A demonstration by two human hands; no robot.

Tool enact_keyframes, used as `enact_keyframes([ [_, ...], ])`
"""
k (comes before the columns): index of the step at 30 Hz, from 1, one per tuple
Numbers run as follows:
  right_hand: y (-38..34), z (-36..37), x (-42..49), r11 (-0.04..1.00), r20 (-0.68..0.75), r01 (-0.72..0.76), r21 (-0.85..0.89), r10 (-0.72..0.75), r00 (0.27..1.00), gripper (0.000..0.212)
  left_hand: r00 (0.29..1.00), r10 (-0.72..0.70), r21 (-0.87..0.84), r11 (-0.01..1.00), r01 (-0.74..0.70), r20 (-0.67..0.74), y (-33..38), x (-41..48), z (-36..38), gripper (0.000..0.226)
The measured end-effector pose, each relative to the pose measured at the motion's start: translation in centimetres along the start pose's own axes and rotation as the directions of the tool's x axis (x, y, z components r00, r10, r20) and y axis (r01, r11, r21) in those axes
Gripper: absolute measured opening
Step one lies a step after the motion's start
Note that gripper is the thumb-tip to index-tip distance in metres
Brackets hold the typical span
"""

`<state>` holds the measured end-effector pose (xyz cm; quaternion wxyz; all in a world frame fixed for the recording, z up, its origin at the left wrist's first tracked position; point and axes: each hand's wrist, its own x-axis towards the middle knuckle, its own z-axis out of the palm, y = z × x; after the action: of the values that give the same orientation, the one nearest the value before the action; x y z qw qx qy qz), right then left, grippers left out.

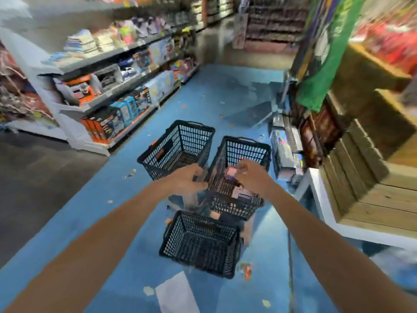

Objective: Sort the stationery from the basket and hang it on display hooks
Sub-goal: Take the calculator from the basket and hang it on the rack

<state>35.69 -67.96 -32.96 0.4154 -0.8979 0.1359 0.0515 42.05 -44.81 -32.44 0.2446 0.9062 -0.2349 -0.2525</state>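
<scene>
Three black mesh baskets stand on the blue floor. The right basket (259, 150) holds pink and purple stationery packs (240, 193). My right hand (250, 175) reaches over it, fingers curled around a small pink pack at its top. My left hand (187, 179) is just left of that basket's rim and pinches a dark, blurred item against it. The far left basket (180, 145) and the near basket (198, 242) show no clear contents. The view is blurred by motion.
Shelves of boxed toys and stacked goods (117, 86) run along the left. A wooden display stand (365, 168) with hanging packs and a green banner (322, 55) rises on the right. Paper scraps and a white sheet (176, 292) lie on the floor.
</scene>
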Motion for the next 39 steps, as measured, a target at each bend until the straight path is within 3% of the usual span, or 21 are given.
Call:
enact_keyframes([
  [1,0.5,-0.6,0.1,0.998,-0.074,-0.028,0.047,0.032,0.997,0.009,1.0,0.021,0.009,1.0,-0.021,0.017,0.4,1.0,0.0,0.057],
  [4,2.4,-1.9,0.3,0.976,-0.194,-0.116,0.183,0.152,0.969,0.013,0.996,0.05,0.04,0.998,-0.053,0.079,1.8,3.8,0.1,0.048],
  [7,4.5,-2.9,1.2,0.96,-0.219,-0.184,0.213,0.231,0.948,0.008,0.992,0.069,-0.022,0.997,-0.067,0.106,3.3,6.8,0.5,0.063],
  [11,7.4,-3.5,4.8,0.908,-0.16,-0.261,0.328,0.326,0.932,0.017,0.986,0.075,-0.062,0.996,-0.066,0.152,4.3,12.7,2.0,0.051],
  [13,9.6,-3.1,7.6,0.888,-0.109,-0.306,0.343,0.361,0.926,0.018,0.983,0.028,-0.119,0.993,-0.006,0.183,4.2,16.4,3.2,0.056],
  [20,19.3,0.7,19.4,0.853,0.175,-0.458,0.252,0.425,0.888,0.039,0.96,-0.13,-0.244,0.95,0.192,0.25,3.5,29.3,7.6,0.026],
  [22,22.1,2.0,23.0,0.846,0.237,-0.492,0.205,0.445,0.864,0.031,0.931,-0.217,-0.295,0.906,0.304,0.293,0.6,34.8,10.6,0.031],
  [24,24.3,3.6,26.5,0.842,0.264,-0.515,0.163,0.465,0.845,0.009,0.873,-0.331,-0.297,0.846,0.442,0.358,-1.8,38.2,13.4,0.024],
  [26,26.3,5.6,30.0,0.837,0.287,-0.536,0.107,0.49,0.823,0.024,0.819,-0.384,-0.253,0.818,0.516,0.427,-5.1,41.9,17.4,0.092],
  [27,27.0,6.4,31.3,0.825,0.301,-0.558,0.094,0.511,0.805,0.028,0.794,-0.396,-0.25,0.801,0.545,0.462,-7.5,44.0,20.3,0.115],
  [29,29.0,8.8,33.4,0.801,0.323,-0.592,0.091,0.539,0.778,0.013,0.766,-0.434,-0.216,0.786,0.579,0.475,-8.5,45.8,22.6,0.132],
  [30,30.1,10.1,34.2,0.792,0.34,-0.601,0.104,0.54,0.77,0.017,0.746,-0.437,-0.221,0.769,0.599,0.501,-6.8,45.7,22.0,0.125],
  [33,33.9,14.0,36.4,0.765,0.366,-0.636,0.098,0.567,0.738,0.056,0.701,-0.456,-0.195,0.745,0.638,0.549,-7.2,47.9,24.1,0.07],
  [35,37.7,17.2,37.4,0.744,0.371,-0.663,0.081,0.595,0.713,0.071,0.699,-0.474,-0.2,0.733,0.65,0.535,-8.6,49.3,25.9,0.061],
  [37,37.0,17.1,37.7,0.723,0.384,-0.689,0.048,0.624,0.681,0.089,0.681,-0.503,-0.223,0.693,0.686,0.532,-9.5,50.4,27.2,0.057],
  [39,36.2,17.2,37.7,0.714,0.391,-0.7,0.02,0.639,0.663,0.089,0.684,-0.507,-0.255,0.673,0.695,0.525,-10.6,51.2,28.7,0.042],
])
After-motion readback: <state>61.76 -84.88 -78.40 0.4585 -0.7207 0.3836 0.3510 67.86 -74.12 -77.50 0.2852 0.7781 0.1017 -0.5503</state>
